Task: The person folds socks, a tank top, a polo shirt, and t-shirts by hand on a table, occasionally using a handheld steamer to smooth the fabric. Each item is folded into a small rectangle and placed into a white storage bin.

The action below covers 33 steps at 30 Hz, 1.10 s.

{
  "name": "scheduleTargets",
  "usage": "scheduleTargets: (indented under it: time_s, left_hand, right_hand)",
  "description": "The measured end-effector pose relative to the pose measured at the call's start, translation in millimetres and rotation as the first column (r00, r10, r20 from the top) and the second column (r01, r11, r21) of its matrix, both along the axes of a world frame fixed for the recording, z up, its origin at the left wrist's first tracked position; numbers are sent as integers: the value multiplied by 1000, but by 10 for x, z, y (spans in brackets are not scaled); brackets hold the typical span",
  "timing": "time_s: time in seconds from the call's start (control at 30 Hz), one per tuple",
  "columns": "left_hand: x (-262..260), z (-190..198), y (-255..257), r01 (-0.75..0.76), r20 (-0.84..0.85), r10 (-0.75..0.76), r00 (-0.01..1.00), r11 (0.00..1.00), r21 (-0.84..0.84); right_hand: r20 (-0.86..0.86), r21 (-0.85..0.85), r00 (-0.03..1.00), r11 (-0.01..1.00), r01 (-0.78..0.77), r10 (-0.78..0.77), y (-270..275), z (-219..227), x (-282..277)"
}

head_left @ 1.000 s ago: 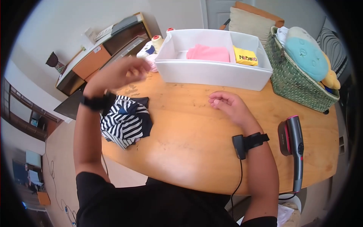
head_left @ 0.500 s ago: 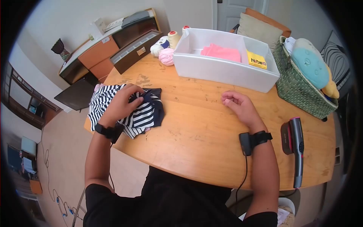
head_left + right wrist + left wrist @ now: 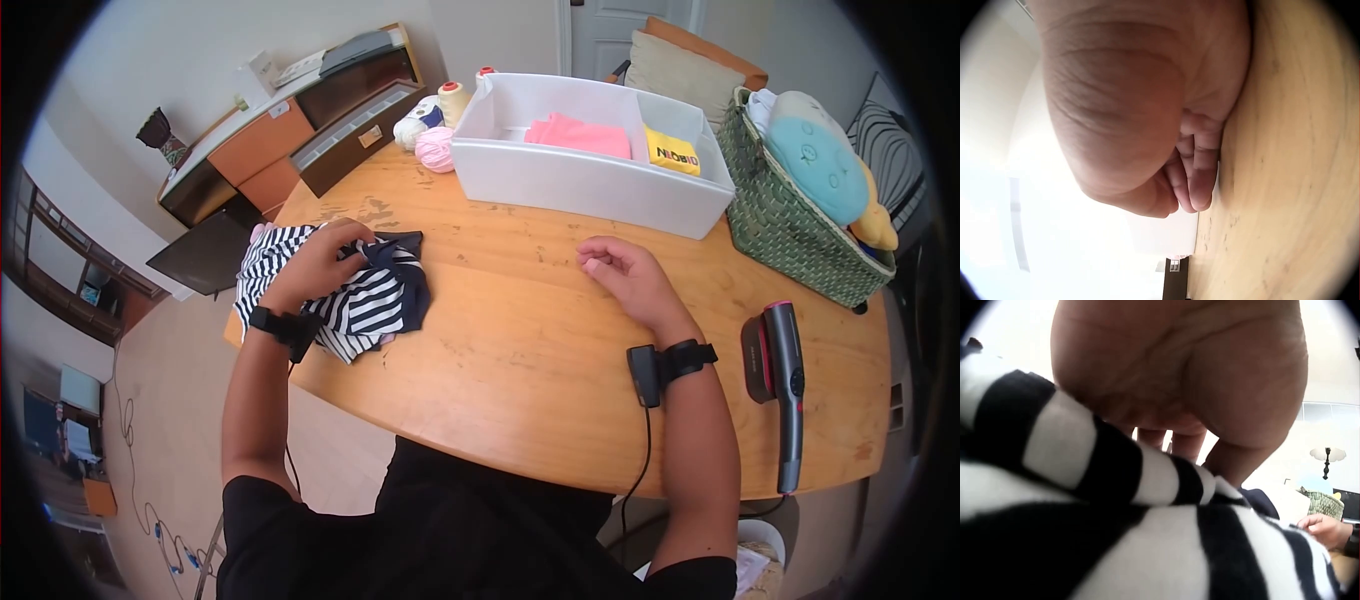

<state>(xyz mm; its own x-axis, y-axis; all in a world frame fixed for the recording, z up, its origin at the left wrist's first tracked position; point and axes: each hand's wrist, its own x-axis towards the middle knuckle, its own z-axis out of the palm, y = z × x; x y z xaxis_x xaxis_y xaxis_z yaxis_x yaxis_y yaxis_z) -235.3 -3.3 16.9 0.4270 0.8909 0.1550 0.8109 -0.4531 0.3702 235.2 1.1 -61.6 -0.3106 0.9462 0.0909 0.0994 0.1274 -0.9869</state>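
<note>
Head view is showing the left hand (image 3: pixel 320 267) pinching striped cloth (image 3: pixel 376 308) at nine o'clock. At three, the right hand (image 3: pixel 638 287) is resting on the desk (image 3: pixel 480 390), fingers (image 3: pixel 606 250) loosely curled.

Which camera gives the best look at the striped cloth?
The head view: most of the striped cloth shows, with the left hand on it. The left wrist view shows it close but cropped; the right wrist view, not at all.

You have yarn (image 3: pixel 435 149) left of the bin (image 3: pixel 585 188), a basket (image 3: pixel 795 255) right of it, apparently cloth (image 3: pixel 580 137) in the bin.
</note>
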Motion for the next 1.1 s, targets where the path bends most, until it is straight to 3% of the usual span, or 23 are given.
scheduleTargets:
  time_s: [0.03, 0.1, 0.17, 0.23, 0.3, 0.37, 0.43, 0.47, 0.5, 0.53, 0.57, 0.6, 0.67, 0.7, 0.77, 0.8, 0.83, 0.87, 0.97, 1.1]
  left_hand:
    - [46, 46, -15, 4, 0, -4, 1000, 1000, 1]
    - [156, 159, -53, -157, 105, 161, 981, 986, -50]
    - [246, 266, -81, -144, 174, 137, 975, 989, 30]
    - [381, 488, -184, -153, 419, 125, 900, 988, 34]
    - [672, 810, -402, -99, 453, 41, 891, 989, 106]
    - [1028, 1066, -622, 45, 613, -102, 783, 993, 107]
    - [1192, 1008, -558, 355, 571, -461, 679, 887, 295]
    - [1353, 978, -550, 479, 569, -558, 605, 825, 300]
    - [1463, 856, -505, 551, 505, -581, 638, 803, 228]
    - [1644, 771, -524, 548, 424, -576, 699, 812, 201]
    - [1785, 685, -575, 542, 337, -568, 751, 822, 176]
    - [1822, 559, -592, 554, 351, -579, 736, 813, 179]
    - [1820, 312, -612, 451, 317, -480, 818, 877, 166]
    - [1768, 291, -679, 422, 320, -451, 834, 893, 157]
    - [1581, 202, -829, 335, 332, -354, 874, 935, 113]
    - [1483, 166, -917, 331, 320, -345, 882, 938, 98]
    - [1401, 132, -1005, 325, 309, -335, 890, 942, 84]
    - [1350, 89, -1080, 352, 209, -368, 906, 929, 111]
    - [1342, -43, -1359, 260, -192, -218, 957, 938, 229]
    - [1388, -47, -1464, 187, -190, -139, 972, 946, 265]
  right_hand:
    - [4, 8, 1000, 1000, 3, -3, -6, 0, 12]
    - [-4, 13, 1000, 1000, 1, -1, 3, -19, 19]
    - [-16, 20, 1000, 1000, -3, 3, 11, -24, 14]
    - [17, 11, 1000, 1000, 6, -6, 2, -20, -4]
    - [37, 64, 999, 997, -30, 28, 5, -51, -18]
    - [62, 113, 996, 991, -66, 59, -82, 25, -69]
    - [-53, 147, 997, 988, -42, 51, -296, 280, -281]
    - [-44, 144, 998, 989, -30, 37, -350, 313, -374]
    - [-45, 357, 999, 934, -2, 19, -410, 341, -460]
    - [-45, 550, 999, 835, 23, 3, -476, 355, -505]
    - [-30, 543, 999, 839, 31, -17, -521, 369, -517]
    - [39, 612, 999, 790, -25, 2, -527, 392, -517]
    - [168, 725, 985, 674, -143, 28, -507, 422, -489]
    - [174, 759, 982, 645, -89, -69, -508, 429, -474]
    - [135, 779, 986, 625, -43, -101, -480, 477, -466]
    - [135, 777, 986, 627, -46, -95, -469, 434, -470]
    - [87, 697, 994, 717, -10, -70, -455, 362, -464]
    - [38, 605, 998, 796, 19, -53, -450, 326, -462]
    - [41, 600, 994, 798, 54, -98, -460, 347, -493]
    - [76, 519, 991, 853, 58, -114, -579, 532, -500]
